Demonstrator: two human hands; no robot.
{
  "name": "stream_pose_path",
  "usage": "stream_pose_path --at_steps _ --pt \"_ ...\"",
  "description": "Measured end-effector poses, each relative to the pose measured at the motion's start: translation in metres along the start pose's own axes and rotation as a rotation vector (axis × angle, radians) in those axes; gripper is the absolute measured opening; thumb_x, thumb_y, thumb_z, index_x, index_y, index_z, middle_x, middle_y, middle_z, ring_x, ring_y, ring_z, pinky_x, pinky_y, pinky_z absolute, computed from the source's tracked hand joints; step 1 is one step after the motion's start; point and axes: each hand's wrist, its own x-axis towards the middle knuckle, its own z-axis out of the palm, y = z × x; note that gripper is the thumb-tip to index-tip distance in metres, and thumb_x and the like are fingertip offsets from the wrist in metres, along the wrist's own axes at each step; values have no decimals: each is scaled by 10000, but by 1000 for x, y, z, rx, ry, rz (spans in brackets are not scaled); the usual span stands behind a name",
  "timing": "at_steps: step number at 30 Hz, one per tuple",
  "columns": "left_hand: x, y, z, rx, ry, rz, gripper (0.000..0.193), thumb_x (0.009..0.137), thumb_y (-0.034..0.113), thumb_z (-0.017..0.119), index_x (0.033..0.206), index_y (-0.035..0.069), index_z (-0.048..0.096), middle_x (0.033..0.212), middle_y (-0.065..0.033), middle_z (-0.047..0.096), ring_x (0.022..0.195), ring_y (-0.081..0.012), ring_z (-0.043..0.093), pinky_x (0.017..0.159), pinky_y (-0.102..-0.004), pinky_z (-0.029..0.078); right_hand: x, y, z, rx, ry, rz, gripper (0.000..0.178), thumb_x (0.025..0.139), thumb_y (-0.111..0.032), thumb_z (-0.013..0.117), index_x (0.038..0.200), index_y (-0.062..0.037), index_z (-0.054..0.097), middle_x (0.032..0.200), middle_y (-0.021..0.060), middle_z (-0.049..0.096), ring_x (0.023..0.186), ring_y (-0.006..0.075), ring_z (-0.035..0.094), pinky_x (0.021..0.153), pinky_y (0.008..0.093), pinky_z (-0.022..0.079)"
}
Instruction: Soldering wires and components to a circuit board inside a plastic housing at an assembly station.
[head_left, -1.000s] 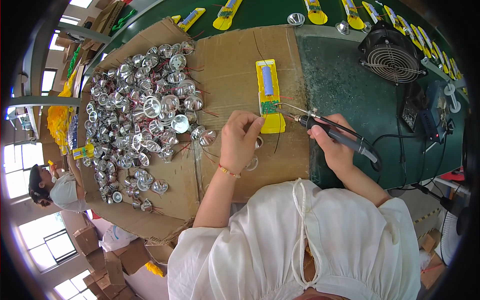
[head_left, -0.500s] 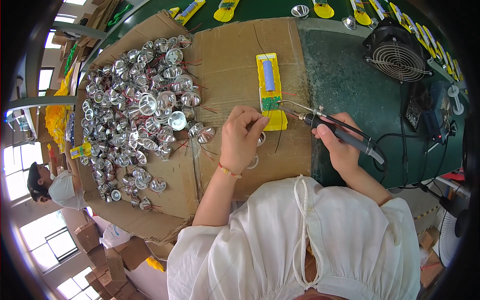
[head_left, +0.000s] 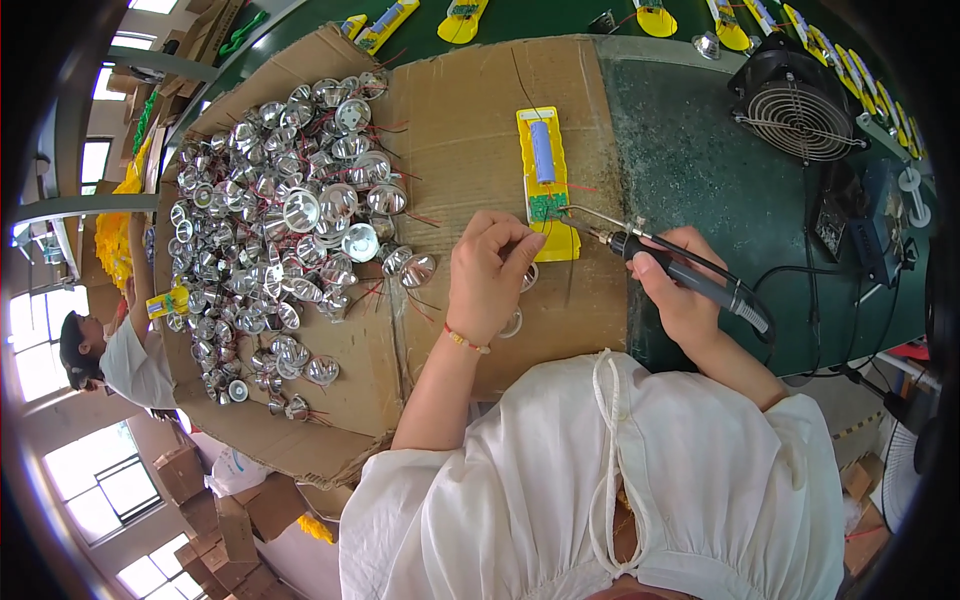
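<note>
A yellow plastic housing (head_left: 542,246) lies lengthwise on the cardboard in front of me. It carries a blue-violet cylindrical battery (head_left: 543,152) and, nearer to me, a small green circuit board (head_left: 547,207). My right hand (head_left: 682,285) grips a soldering iron (head_left: 690,278) with a thin bent metal tube alongside. Iron and tube point left at the board's right edge; whether the tip touches is too small to tell. My left hand (head_left: 490,272) is closed in a pinch by the housing's near end, and what its fingertips hold is hidden. Silver reflectors (head_left: 512,322) show partly behind that hand.
Left of me, a cardboard tray (head_left: 350,400) bears a heap of silver reflectors (head_left: 300,210) with red wires. A fan with a wire guard (head_left: 800,125) and a black-blue device (head_left: 875,235) stand at right. More yellow housings (head_left: 462,20) line the far side. Another person (head_left: 130,360) is at far left.
My hands and the soldering iron hold nearly the same place at the board. The view has shifted slightly. The person at far left has moved an arm.
</note>
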Motion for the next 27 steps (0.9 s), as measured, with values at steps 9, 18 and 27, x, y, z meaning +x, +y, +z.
stream_pose_path --at_steps 9,18,27 --pt "1 0 0 -10 -5 -6 115 792 83 645 792 -30 623 836 -47 543 641 -94 534 576 -221 440 1 -1 0 239 115 2 158 808 -60 622 899 31 531 755 95 619 666 109 588 601 218 478" --pt "1 -3 -1 -182 -24 -94 87 786 59 645 782 -24 620 856 -29 541 681 -73 518 592 -207 433 5 0 9 279 80 74 143 802 -61 630 886 11 541 746 74 619 670 94 583 597 210 468" --pt "5 3 -6 -173 -83 -83 95 770 52 640 751 -39 618 864 -54 522 595 -81 551 472 -205 461 9 0 11 261 39 126 128 820 -56 594 891 27 526 759 95 599 691 132 596 646 240 487"
